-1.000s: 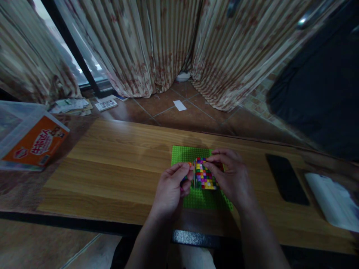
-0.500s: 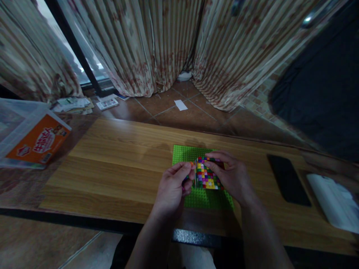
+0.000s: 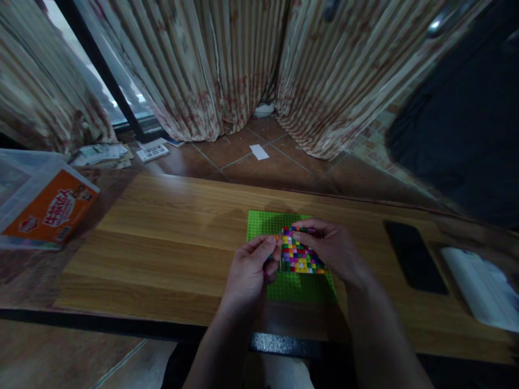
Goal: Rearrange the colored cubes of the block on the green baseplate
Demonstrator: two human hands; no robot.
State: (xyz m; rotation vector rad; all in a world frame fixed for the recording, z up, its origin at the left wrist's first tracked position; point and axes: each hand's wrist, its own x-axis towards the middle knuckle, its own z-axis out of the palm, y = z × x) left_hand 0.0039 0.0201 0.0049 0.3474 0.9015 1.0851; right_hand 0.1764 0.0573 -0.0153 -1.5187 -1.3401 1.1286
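A green studded baseplate [image 3: 263,222] lies flat on the wooden table [image 3: 170,243]. On it stands a patch of small multicoloured bricks [image 3: 300,257] in red, yellow, green, purple and white. My left hand [image 3: 248,273] is at the patch's left edge, thumb and forefinger pinched on a small orange piece. My right hand [image 3: 330,248] curls over the patch's far right side, its fingertips pressed together on the bricks at the top edge. The hand hides part of the bricks.
A black phone [image 3: 413,256] lies right of the baseplate, with a white object [image 3: 478,289] beyond it. A clear box with an orange label [image 3: 46,208] sits at far left. Curtains [image 3: 203,65], a tiled floor and papers [image 3: 105,154] lie behind the table.
My right hand has slid slightly left and closer over the top of the bricks. My left hand keeps its pinch at the patch's left edge. The view shifted a little.
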